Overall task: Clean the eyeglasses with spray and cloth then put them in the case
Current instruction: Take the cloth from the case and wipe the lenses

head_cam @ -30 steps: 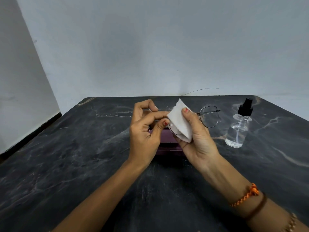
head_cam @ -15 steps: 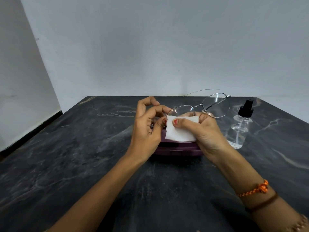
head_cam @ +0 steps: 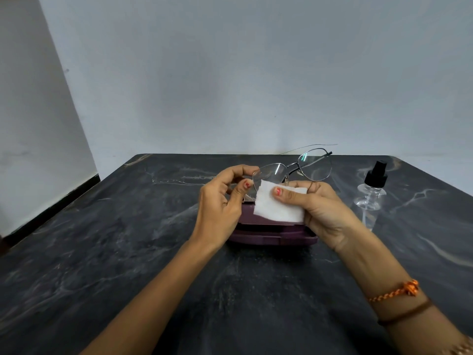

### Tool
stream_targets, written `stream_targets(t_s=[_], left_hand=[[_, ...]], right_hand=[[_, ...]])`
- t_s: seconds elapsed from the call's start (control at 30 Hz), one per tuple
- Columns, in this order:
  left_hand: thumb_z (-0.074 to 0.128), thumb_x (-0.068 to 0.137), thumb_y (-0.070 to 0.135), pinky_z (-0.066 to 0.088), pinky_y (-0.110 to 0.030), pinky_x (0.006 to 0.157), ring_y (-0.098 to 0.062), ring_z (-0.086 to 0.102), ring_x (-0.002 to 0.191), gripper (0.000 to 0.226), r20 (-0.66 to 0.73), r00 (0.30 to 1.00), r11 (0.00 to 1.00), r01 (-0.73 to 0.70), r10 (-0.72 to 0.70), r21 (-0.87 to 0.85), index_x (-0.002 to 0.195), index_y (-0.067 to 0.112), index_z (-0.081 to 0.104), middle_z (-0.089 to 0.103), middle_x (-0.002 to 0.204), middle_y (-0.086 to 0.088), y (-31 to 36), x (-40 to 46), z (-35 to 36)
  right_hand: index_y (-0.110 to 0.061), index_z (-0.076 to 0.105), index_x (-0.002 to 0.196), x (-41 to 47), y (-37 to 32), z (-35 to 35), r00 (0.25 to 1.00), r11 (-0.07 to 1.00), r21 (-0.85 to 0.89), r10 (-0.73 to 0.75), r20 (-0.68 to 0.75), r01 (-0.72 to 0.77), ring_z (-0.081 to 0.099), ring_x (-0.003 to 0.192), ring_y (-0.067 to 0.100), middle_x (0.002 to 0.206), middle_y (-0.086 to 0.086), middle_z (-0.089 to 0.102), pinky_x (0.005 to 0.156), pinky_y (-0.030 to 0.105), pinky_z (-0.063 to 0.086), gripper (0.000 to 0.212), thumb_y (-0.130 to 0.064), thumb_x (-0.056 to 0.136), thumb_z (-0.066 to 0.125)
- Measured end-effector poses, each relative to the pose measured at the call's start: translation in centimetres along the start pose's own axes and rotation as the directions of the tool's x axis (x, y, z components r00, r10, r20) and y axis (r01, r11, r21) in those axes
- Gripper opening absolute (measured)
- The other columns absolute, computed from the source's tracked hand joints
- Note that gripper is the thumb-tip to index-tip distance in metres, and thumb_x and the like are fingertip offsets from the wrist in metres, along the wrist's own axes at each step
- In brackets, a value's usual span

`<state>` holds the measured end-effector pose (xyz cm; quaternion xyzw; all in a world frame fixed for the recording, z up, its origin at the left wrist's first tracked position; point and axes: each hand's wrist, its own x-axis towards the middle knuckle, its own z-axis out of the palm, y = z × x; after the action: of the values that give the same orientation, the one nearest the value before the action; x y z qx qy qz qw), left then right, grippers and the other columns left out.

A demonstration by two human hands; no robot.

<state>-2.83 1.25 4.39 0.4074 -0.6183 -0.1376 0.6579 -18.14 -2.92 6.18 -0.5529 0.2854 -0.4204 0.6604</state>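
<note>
Two hands gripping: left [head_cam: 220,206] eyeglasses [head_cam: 294,170], right [head_cam: 325,211] cloth [head_cam: 276,208], case [head_cam: 271,234] underneath, spray btl [head_cam: 369,198] right.

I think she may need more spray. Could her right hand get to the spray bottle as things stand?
Probably yes, once freed: the spray bottle stands alone to the right hand's side with bare table between, but that hand holds the cloth.

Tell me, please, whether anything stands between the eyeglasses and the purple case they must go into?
Yes. The purple case lies shut on the table, so its own lid bars the way. Both hands are busy: the left hand holds the eyeglasses, and the right hand holds the white cloth above the case.
</note>
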Motion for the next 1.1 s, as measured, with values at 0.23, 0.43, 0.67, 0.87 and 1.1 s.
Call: stream_targets(t_s=[0.23, 0.43, 0.67, 0.87, 1.1], left_hand=[[0.051, 0.086, 0.0, 0.048, -0.011, 0.078, -0.007, 0.059, 0.092, 0.032, -0.018, 0.996, 0.996, 0.086, -0.086, 0.003, 0.088, 0.03, 0.058, 0.063, 0.094, 0.013, -0.2, -0.1, 0.0], [0.046, 0.087, -0.005, 0.043, -0.005, 0.081, 0.006, 0.052, 0.098, 0.027, -0.076, 0.993, 0.995, 0.093, -0.094, -0.019, 0.086, 0.021, 0.056, 0.053, 0.105, 0.013, -0.3, -0.2, 0.5], [0.047, 0.087, -0.004, 0.041, -0.001, 0.078, 0.02, 0.046, 0.091, 0.018, -0.168, 0.984, 0.997, 0.07, -0.062, 0.043, 0.088, 0.012, 0.056, 0.04, 0.107, 0.016, -0.8, 0.1, 0.1], [0.046, 0.087, -0.005, 0.038, 0.0, 0.08, 0.007, 0.044, 0.094, 0.016, -0.251, 0.966, 0.989, 0.091, -0.059, 0.114, 0.088, 0.009, 0.056, 0.036, 0.111, -0.001, -0.6, 0.3, 0.1], [0.044, 0.088, -0.005, 0.036, 0.002, 0.075, 0.016, 0.044, 0.086, 0.015, -0.286, 0.957, 0.987, 0.09, -0.049, 0.132, 0.093, 0.001, 0.056, 0.035, 0.104, 0.004, -0.9, 0.2, 0.2]], right_hand=[[-0.013, 0.069, 0.057, -0.2, 0.5, 0.6, 0.983, 0.983, -0.133, -0.139, -0.117, 0.123, 0.063, 0.05, 0.006, 0.054, -0.003, 0.07, 0.043, 0.014, 0.047, 0.007, -0.012, 0.059, 0.076], [-0.014, 0.069, 0.061, -0.1, 0.7, 0.6, 0.969, 0.956, -0.256, -0.19, -0.16, 0.145, 0.06, 0.045, 0.002, 0.049, -0.005, 0.068, 0.04, 0.012, 0.044, 0.011, -0.009, 0.069, 0.074], [-0.014, 0.067, 0.061, 0.6, 0.3, -1.3, 0.904, 0.922, -0.318, -0.317, -0.286, 0.223, 0.06, 0.048, 0.002, 0.052, -0.005, 0.067, 0.04, 0.012, 0.042, 0.014, -0.009, 0.074, 0.072], [-0.016, 0.066, 0.092, 1.3, 1.6, -3.5, 0.622, 0.693, -0.698, -0.631, -0.464, 0.182, 0.062, 0.074, 0.017, 0.077, 0.001, 0.065, 0.063, 0.029, 0.051, 0.012, -0.015, 0.08, 0.063], [-0.004, 0.057, 0.11, 1.9, 2.5, -4.7, 0.601, 0.395, -0.918, -0.74, -0.301, 0.026, 0.062, 0.08, 0.033, 0.091, 0.019, 0.067, 0.071, 0.04, 0.05, 0.031, -0.005, 0.079, 0.054]])
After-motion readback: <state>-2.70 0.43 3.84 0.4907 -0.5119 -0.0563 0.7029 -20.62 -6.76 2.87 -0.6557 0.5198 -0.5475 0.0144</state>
